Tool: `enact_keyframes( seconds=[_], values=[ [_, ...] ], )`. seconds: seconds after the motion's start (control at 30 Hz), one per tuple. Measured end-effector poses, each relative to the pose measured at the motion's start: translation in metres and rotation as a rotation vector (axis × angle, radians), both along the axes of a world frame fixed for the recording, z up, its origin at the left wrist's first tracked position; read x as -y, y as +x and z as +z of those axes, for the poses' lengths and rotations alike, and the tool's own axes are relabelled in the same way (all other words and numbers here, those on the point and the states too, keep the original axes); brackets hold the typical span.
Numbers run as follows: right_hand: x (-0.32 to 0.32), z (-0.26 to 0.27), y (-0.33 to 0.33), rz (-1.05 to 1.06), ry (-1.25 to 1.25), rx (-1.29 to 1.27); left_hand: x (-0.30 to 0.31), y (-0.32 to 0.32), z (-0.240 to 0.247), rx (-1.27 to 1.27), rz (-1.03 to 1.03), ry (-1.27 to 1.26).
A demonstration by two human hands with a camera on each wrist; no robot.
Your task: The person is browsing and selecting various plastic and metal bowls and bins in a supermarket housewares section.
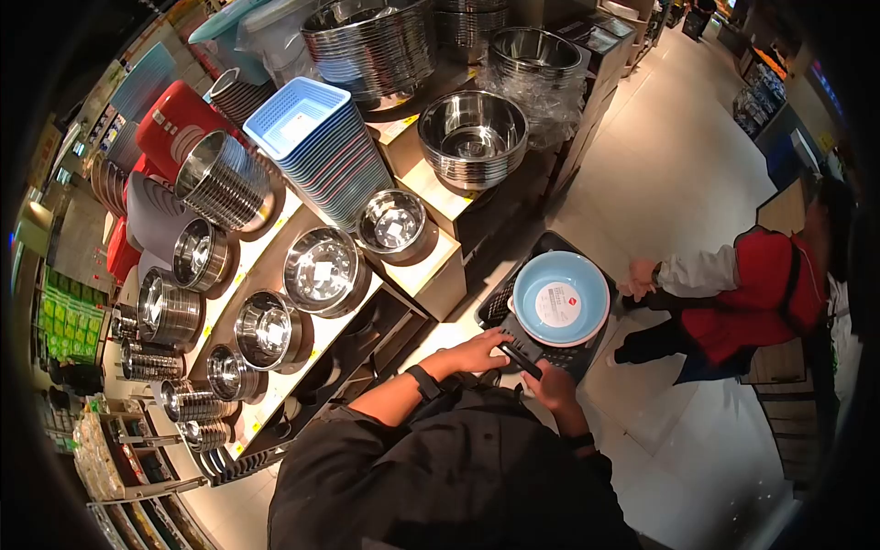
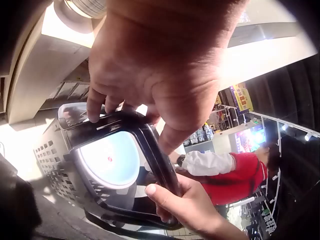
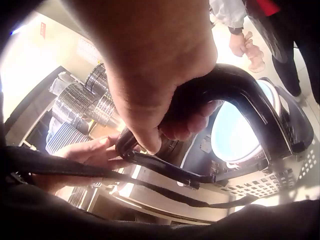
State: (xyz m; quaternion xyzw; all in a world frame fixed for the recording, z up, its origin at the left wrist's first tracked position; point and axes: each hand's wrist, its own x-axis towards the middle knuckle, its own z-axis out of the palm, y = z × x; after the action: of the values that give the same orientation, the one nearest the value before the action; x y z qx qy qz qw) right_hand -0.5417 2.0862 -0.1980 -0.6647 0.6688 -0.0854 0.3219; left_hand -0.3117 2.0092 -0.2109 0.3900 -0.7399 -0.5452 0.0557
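My right hand (image 1: 552, 387) grips the black handle (image 3: 240, 95) of a shopping basket, fingers curled round the bar with the thumb along it. My left hand (image 1: 475, 352) lies at the handle's other corner, its fingers loosely extended and the thumb spread apart in the left wrist view. A light blue basin (image 1: 561, 302) with a pale rim and a round label sits in the basket (image 2: 52, 165), whose grey side has rows of holes. Part of the basket is hidden below the basin.
Left of me a display shelf (image 1: 438, 298) bears several steel bowls (image 1: 321, 266) and a stack of plastic baskets (image 1: 321, 156). On the right a person in a red vest (image 1: 765, 284) stands close to the basket. A tiled floor aisle (image 1: 660, 147) runs ahead.
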Motion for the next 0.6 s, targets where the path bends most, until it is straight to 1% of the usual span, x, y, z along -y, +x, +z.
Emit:
enact_keyframes(
  seconds=[0.1,0.17,0.2,0.23,0.3,0.37,0.43,0.5,0.57,0.6],
  values=[
    [0.011,0.001,-0.008,0.008,-0.064,-0.021,0.009,-0.004,0.004,0.012,0.021,0.013],
    [0.021,0.009,-0.012,0.023,-0.046,-0.047,0.012,-0.004,-0.004,-0.071,0.076,0.04],
    [0.027,0.011,-0.013,0.028,-0.03,-0.074,0.014,-0.003,-0.004,-0.072,0.091,-0.022],
    [0.033,0.008,-0.017,0.037,-0.03,-0.074,0.016,0.0,-0.004,-0.072,0.101,-0.021],
    [0.042,-0.002,-0.03,0.058,-0.041,-0.088,0.021,0.01,-0.001,-0.113,0.255,0.298],
    [0.051,-0.001,-0.038,0.062,-0.054,-0.08,0.022,0.025,-0.029,-0.117,0.298,0.277],
    [0.062,-0.003,-0.049,0.054,-0.074,-0.073,0.027,0.042,-0.038,-0.061,0.328,0.389],
    [0.073,-0.006,-0.06,0.076,-0.062,-0.115,0.027,0.061,-0.084,-0.02,0.371,0.395],
    [0.085,-0.002,-0.066,0.069,-0.064,-0.134,0.031,0.071,-0.071,-0.004,0.466,0.445],
    [0.09,-0.006,-0.074,0.074,-0.11,-0.115,0.035,0.077,-0.08,-0.03,0.496,0.463]
  ],
)
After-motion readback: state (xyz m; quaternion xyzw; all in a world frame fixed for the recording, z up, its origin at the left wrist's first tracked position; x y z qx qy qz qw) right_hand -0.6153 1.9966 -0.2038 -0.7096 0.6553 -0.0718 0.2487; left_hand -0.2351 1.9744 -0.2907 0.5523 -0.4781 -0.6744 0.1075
